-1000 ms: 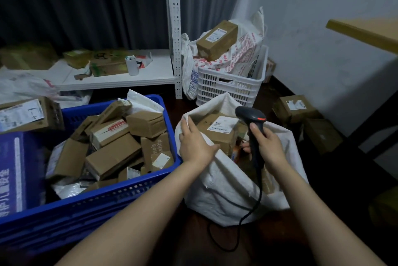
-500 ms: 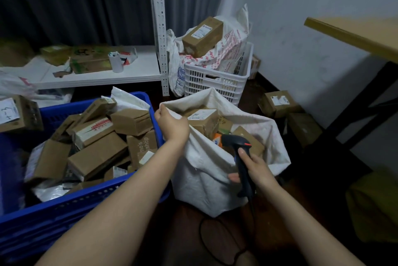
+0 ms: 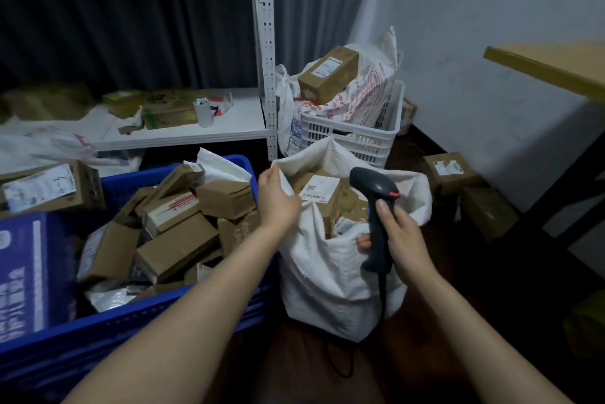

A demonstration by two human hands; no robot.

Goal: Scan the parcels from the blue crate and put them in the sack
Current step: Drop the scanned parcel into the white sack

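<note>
The blue crate on the left is heaped with several brown cardboard parcels. To its right stands the white sack, open at the top, with a labelled parcel lying uppermost inside. My left hand pinches the sack's left rim and holds it up. My right hand grips the handle of a black barcode scanner over the sack's right side; its head points left toward the labelled parcel. The scanner's cable hangs down to the floor.
A white metal shelf with packets and a paper roll stands behind the crate. A white basket holding a printed bag and a box sits behind the sack. Loose boxes lie by the wall. A table juts in at right.
My left hand came off the parcel in the sack and took hold of the sack's left rim. My right hand dipped with the scanner, then lifted it again over the sack.
</note>
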